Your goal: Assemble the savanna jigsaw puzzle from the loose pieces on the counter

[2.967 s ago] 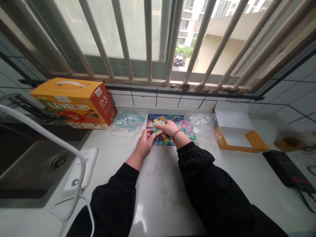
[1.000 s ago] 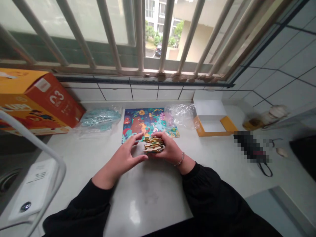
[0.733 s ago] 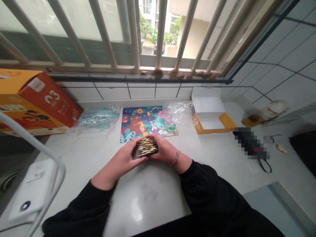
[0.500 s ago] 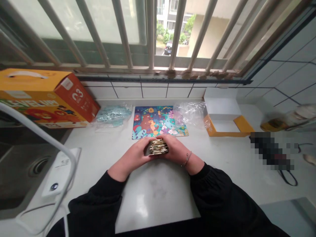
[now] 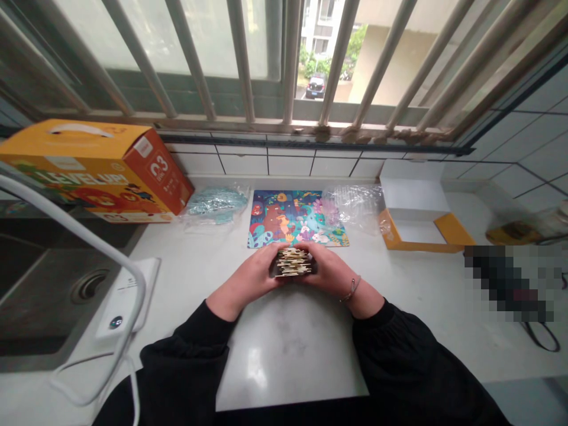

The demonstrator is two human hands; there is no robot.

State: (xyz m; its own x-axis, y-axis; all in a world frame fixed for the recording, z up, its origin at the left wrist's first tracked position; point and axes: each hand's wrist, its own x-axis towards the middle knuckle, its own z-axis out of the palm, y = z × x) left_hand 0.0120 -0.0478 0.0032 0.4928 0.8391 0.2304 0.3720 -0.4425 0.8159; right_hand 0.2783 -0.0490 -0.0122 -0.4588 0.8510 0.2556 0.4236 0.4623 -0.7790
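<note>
Closed inward since the earlier frames: left hand (image 5: pixel 247 276) and right hand (image 5: pixel 327 275) clasping, from either end, a stack of thin wooden jigsaw pieces (image 5: pixel 291 262), long axis crosswise, just below a colourful rectangular jigsaw puzzle (image 5: pixel 295 219).

The left sleeve (image 5: pixel 181 361) and right sleeve (image 5: pixel 412 367) are black, loose and puffy, gathered into snug cuffs above the bare left hand (image 5: pixel 246 278) and right hand (image 5: pixel 328 275). A thin silver bracelet (image 5: pixel 349 290) circles the right wrist.

Window (image 5: pixel 199 35): barred, daylit (parked car (image 5: pixel 315 87) outside) | wall (image 5: pixel 288 165): white tile | counter (image 5: pixel 284 367): pale stone | sink (image 5: pixel 26 296): steel
</note>
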